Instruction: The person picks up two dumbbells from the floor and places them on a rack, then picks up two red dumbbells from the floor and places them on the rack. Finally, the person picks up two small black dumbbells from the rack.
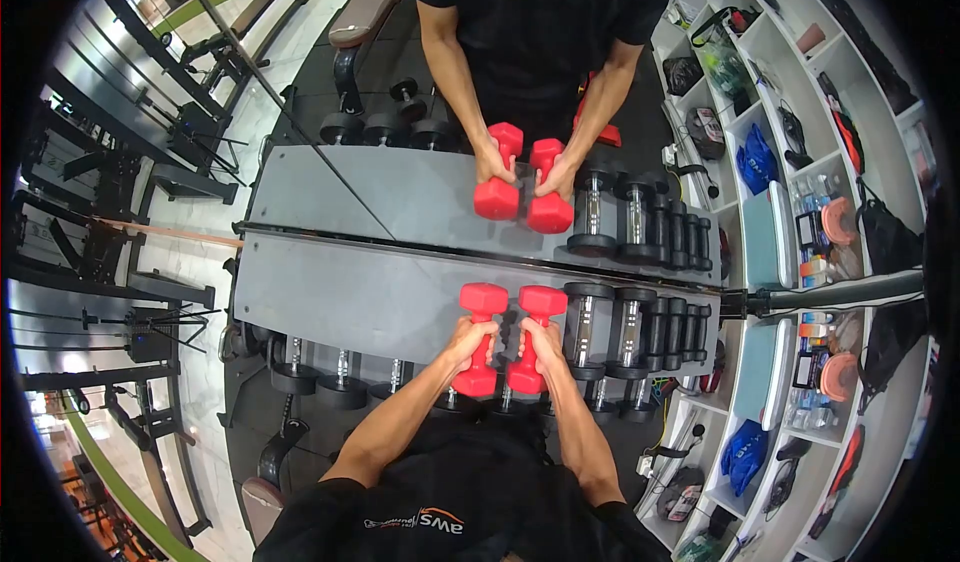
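Note:
My left hand (469, 344) is wrapped round the handle of a red dumbbell (483, 298), which points away from me over the grey shelf top. A second red dumbbell (542, 302) lies parallel to it, with the fingers of my right hand (543, 345) closed round its handle. A narrow gap separates the two dumbbells. Their near heads overlap the front edge of the grey shelf (340, 287) in this view. Just right of my right hand, a dumbbell with a chrome handle (585, 330) rests on the shelf.
More black dumbbells (657, 332) line the shelf's right end, and others (342, 392) sit on a lower tier. A mirror behind the shelf reflects a person's torso (540, 32) and both dumbbells. White cubbies (810, 422) holding bags stand at right, gym machines (150, 332) at left.

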`<move>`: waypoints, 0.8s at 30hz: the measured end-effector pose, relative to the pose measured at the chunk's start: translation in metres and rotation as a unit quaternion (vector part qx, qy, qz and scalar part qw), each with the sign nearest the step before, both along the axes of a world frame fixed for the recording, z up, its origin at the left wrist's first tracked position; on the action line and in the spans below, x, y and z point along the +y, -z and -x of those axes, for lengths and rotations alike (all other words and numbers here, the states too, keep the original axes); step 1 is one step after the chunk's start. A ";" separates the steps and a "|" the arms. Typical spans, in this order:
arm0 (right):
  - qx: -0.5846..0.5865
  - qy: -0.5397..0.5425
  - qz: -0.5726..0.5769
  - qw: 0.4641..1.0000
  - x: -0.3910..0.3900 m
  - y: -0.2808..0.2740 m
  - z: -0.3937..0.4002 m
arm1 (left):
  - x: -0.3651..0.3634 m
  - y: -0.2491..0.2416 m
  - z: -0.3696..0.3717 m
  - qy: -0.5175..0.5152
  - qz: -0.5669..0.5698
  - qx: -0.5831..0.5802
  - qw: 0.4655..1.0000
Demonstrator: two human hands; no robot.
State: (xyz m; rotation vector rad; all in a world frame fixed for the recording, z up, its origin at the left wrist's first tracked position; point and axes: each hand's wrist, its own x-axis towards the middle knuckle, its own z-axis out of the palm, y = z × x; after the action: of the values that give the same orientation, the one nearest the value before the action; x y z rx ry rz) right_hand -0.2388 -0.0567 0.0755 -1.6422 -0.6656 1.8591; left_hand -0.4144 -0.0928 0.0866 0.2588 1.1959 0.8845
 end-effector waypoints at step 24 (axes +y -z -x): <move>-0.038 0.007 0.084 0.996 0.032 0.038 -0.007 | 0.033 0.040 -0.024 0.003 0.051 -0.001 0.999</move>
State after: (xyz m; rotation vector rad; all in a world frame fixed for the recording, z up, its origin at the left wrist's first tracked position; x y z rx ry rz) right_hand -0.2316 -0.0245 0.0372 -1.8261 -0.5391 1.8940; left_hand -0.3905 -0.0601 0.0471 0.1785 1.2345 0.8151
